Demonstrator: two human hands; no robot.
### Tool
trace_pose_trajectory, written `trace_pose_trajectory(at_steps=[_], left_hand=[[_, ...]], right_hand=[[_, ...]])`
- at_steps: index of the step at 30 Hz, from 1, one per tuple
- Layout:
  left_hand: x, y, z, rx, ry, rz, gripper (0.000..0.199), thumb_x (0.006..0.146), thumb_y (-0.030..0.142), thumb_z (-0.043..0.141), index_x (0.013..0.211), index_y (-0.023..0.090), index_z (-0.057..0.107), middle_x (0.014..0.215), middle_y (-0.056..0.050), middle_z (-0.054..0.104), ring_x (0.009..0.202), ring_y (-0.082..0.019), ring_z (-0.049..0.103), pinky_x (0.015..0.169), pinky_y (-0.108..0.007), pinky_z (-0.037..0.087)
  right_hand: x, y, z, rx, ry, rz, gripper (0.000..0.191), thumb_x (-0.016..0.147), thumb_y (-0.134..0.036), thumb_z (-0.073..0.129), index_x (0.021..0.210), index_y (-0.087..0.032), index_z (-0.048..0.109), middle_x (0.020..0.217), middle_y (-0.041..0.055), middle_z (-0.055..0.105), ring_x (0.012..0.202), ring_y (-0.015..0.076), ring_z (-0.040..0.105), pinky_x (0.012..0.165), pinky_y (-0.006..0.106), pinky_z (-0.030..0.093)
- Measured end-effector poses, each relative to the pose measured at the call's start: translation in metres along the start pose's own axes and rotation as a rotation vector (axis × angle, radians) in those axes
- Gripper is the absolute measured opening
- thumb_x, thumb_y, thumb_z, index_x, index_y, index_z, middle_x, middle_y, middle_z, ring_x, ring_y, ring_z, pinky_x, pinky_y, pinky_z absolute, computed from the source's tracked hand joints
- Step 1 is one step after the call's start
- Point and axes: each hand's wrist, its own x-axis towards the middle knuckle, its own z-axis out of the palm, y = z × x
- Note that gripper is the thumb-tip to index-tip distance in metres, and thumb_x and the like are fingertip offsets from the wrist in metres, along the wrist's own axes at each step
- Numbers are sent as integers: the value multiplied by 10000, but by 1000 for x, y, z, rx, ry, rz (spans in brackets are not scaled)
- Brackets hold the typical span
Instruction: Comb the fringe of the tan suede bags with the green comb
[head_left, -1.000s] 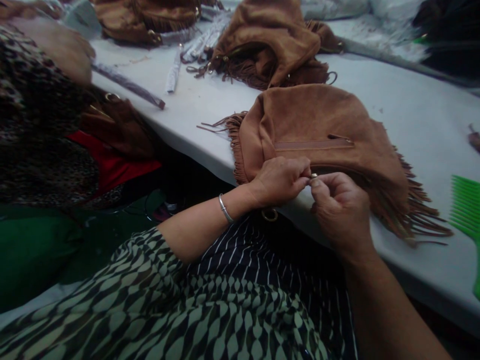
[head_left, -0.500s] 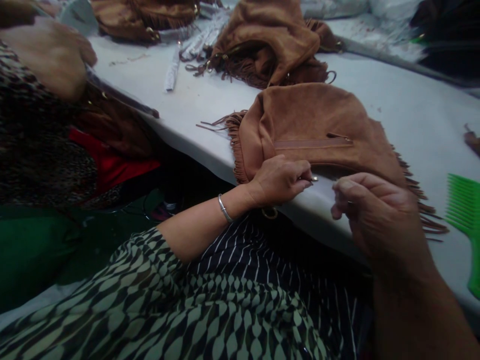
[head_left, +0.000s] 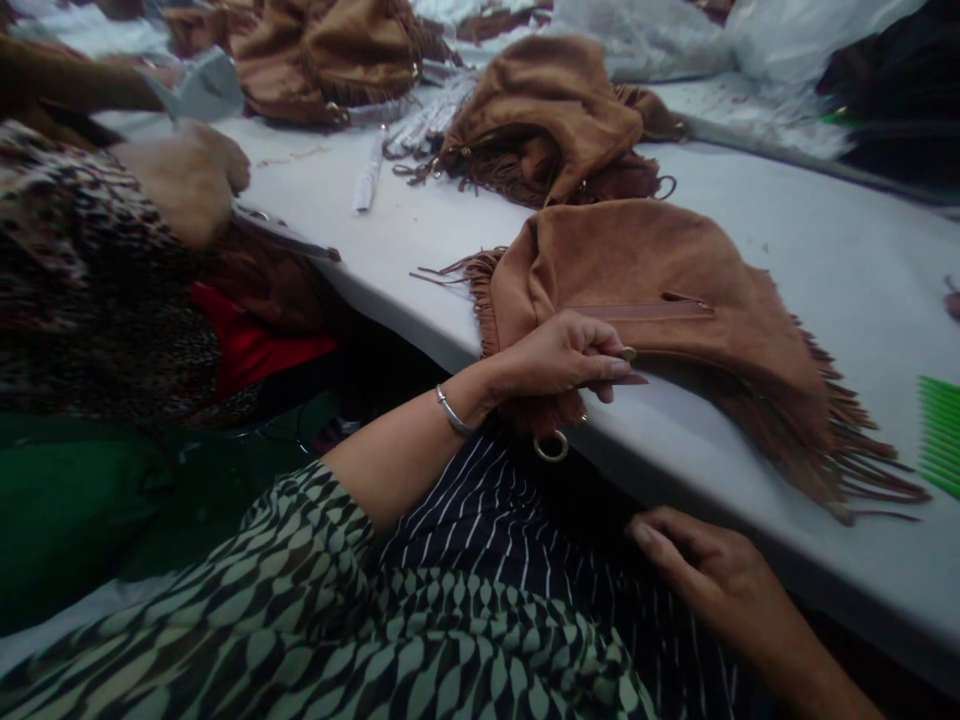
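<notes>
A brown suede bag [head_left: 645, 260] with fringes at both ends and a zipped slit lies at the front edge of the white table. My left hand [head_left: 574, 355] is closed at the bag's near side, pinching a small brown strap end with a brass-coloured metal piece [head_left: 628, 354]. Just below that hand hangs a metal ring [head_left: 551, 446]. Off the table's edge, over the striped apron [head_left: 487, 500], is my right hand [head_left: 697, 560], its fingers curled and partly in shadow; what it holds, if anything, is hidden.
More brown bags [head_left: 555, 110] lie farther back, beside white wrapped strips [head_left: 369, 170]. A green comb [head_left: 939, 430] is at the right edge. At the left, another person's hand [head_left: 184, 180] works close to the table. Clear plastic [head_left: 645, 40] lies at the back.
My right hand has dropped from beside the left hand to below the table's edge. A brown strap end now shows at my left fingertips. The whole view has shifted slightly.
</notes>
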Motion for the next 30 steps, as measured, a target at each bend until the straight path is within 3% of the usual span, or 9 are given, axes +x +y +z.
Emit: trace_pose_trajectory(at_steps=[6, 10, 17, 23, 27, 30], left_hand=[[1, 3, -9, -17, -47, -61, 168, 845, 205, 594, 725, 109, 527, 646, -27, 654, 605, -58, 614, 524, -125, 438], [1, 9, -13, -7, -100, -81, 169, 848, 207, 584, 721, 101, 555, 635, -23, 646, 561, -47, 585, 487, -126, 410], [4, 6, -10, 124, -66, -14, 189, 812, 210, 622, 670, 92, 580, 599, -2, 617, 578, -61, 584, 517, -155, 422], [3, -5, -1, 381, 83, 164, 90, 779, 159, 617, 717, 104, 653, 624, 20, 617, 588, -52, 545, 556, -163, 403], [2, -10, -3, 484, 58, 260, 94, 791, 179, 611, 793, 127, 688, 724, 4, 662, 674, -79, 594, 641, -188, 430], [-1, -13, -4, 695, 62, 387, 106, 795, 147, 582, 817, 158, 685, 770, -2, 680, 755, -106, 615, 780, -242, 435]], right_hand=[[41, -37, -18, -28, 392, -38, 290, 802, -396, 554, 1000, -214, 661, 885, 48, 680, 696, 168, 626, 633, 282, 492], [73, -53, -25, 119, 544, -3, 316, 808, -441, 591, 1009, -215, 682, 884, 44, 692, 681, 165, 617, 631, 302, 495], [103, -61, -19, 205, 593, -47, 175, 753, -341, 683, 826, -185, 714, 751, 29, 697, 644, 166, 618, 591, 289, 475], [91, -45, -17, 95, 625, -162, 128, 776, -329, 679, 845, -224, 701, 800, 7, 687, 691, 162, 620, 636, 290, 476], [84, -41, -19, -33, 585, -267, 96, 825, -287, 628, 884, -246, 692, 809, 2, 676, 732, 163, 619, 668, 300, 470], [83, -41, -21, -126, 548, -339, 81, 844, -272, 593, 869, -249, 668, 815, 10, 667, 743, 170, 613, 675, 309, 464]])
